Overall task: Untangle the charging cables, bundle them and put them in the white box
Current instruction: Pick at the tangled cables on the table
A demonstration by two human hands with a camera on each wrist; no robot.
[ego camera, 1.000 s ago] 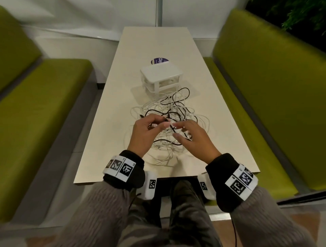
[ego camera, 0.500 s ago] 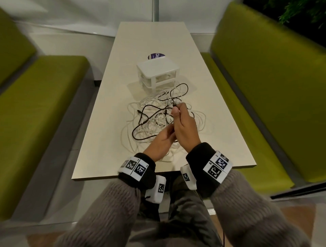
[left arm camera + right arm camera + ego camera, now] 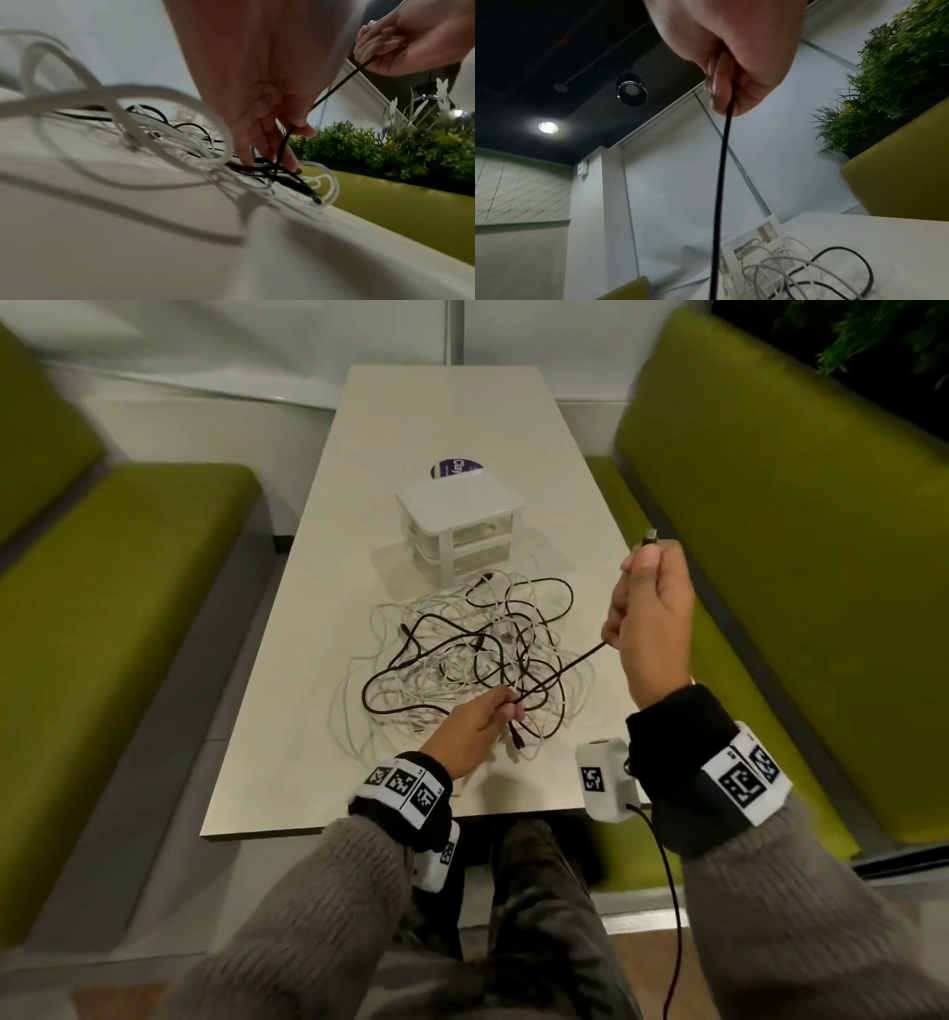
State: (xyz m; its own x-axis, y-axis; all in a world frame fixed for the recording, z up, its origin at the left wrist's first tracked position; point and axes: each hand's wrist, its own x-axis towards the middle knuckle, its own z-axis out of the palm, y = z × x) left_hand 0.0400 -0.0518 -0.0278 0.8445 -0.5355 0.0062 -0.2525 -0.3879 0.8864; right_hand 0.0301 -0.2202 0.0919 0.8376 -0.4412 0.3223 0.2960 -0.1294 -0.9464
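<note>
Right hand [image 3: 651, 613] raised, fist closed round black cable [image 3: 560, 672] — plug poking out above, left hand [image 3: 480, 724] pinching the same cable over the tangle [image 3: 462, 660] — cable taut between.

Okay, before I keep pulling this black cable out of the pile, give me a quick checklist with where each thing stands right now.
1. Right hand grips the black cable near its plug: ok.
2. Left hand pinches the same cable low at the tangle: ok.
3. Stretch between the hands taut and clear of loops: ok.
4. Rest of the black cable free of the white cables: not ok, it runs on into the pile.
5. Other plug's whereabouts: cannot tell.
6. White box clear of the pull: ok, though loops lie against its base.
</note>
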